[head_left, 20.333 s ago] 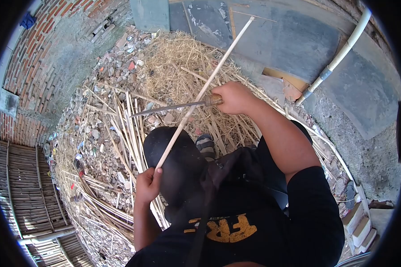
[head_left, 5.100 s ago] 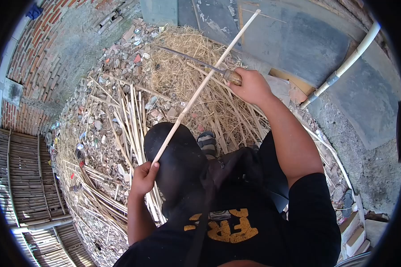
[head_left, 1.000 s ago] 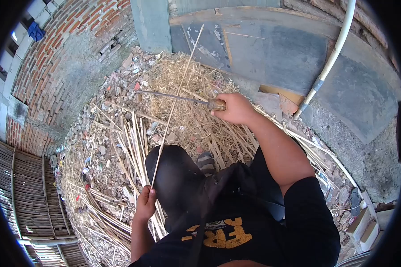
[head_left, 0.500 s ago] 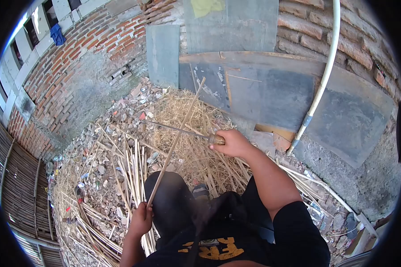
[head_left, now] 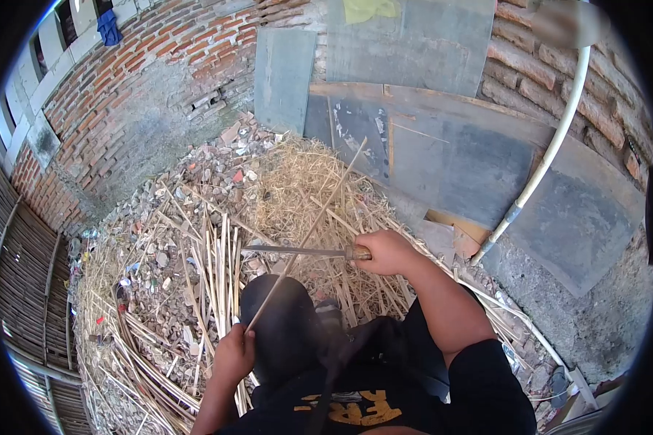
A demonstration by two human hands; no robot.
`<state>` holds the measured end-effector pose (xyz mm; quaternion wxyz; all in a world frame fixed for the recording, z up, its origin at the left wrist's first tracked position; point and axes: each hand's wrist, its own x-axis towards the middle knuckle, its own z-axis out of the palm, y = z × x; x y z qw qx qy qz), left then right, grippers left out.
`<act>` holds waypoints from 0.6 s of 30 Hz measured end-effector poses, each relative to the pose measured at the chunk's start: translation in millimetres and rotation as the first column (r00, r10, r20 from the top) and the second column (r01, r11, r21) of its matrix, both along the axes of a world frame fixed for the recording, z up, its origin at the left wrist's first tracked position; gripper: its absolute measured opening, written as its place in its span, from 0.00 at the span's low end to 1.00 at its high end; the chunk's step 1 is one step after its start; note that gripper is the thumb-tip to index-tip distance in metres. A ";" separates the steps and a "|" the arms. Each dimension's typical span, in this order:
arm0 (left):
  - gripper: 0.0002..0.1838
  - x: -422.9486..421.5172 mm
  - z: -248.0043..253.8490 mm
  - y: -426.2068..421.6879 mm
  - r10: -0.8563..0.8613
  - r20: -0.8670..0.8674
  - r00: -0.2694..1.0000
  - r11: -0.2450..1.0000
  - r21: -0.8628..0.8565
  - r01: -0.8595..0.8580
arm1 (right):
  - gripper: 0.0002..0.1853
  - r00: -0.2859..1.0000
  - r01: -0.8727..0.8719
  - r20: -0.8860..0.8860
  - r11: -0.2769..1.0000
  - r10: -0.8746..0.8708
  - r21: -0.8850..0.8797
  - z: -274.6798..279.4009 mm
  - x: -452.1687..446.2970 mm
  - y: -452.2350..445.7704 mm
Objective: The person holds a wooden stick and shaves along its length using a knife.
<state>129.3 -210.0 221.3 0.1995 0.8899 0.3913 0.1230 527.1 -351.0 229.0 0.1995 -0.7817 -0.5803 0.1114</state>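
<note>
One thin stick (head_left: 315,226) is pinched in the left hand (head_left: 234,354); the right hand (head_left: 387,254), fingers curled closed, grips a knife (head_left: 319,251) crossing it.

A weathered brick wall (head_left: 149,80) borders rubble-strewn ground (head_left: 156,257).

Soft daylight is filling the view, its edges are bowing, and perhaps a smudge (head_left: 564,25) is blurring the pipe (head_left: 559,138).

Only legible text: chunky orange-yellow block letters (head_left: 355,415), F and R readable, remainder lost in folds, printed across the front of the person's black short-sleeved fabric T-shirt (head_left: 450,413).
</note>
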 end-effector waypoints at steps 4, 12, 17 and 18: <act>0.16 8.3 -0.9 7.1 -0.006 0.013 1.000 1.000 -0.006 0.007 | 0.16 1.000 -0.011 0.013 1.000 0.010 0.029 -16.4 -0.2 6.0; 0.22 18.9 -14.0 21.8 -0.023 -0.109 0.994 1.000 -0.023 0.021 | 0.15 1.000 0.012 -0.012 1.000 -0.012 -0.002 -13.9 -12.4 15.4; 0.23 16.3 -19.1 24.3 0.009 -0.118 0.993 1.000 -0.026 -0.012 | 0.14 0.998 0.056 -0.021 0.997 -0.055 0.049 -17.7 -2.0 24.2; 0.23 15.1 -20.2 25.8 0.008 -0.116 0.993 1.000 -0.020 -0.011 | 0.15 0.998 0.051 -0.041 0.997 -0.049 0.066 -20.7 1.2 24.7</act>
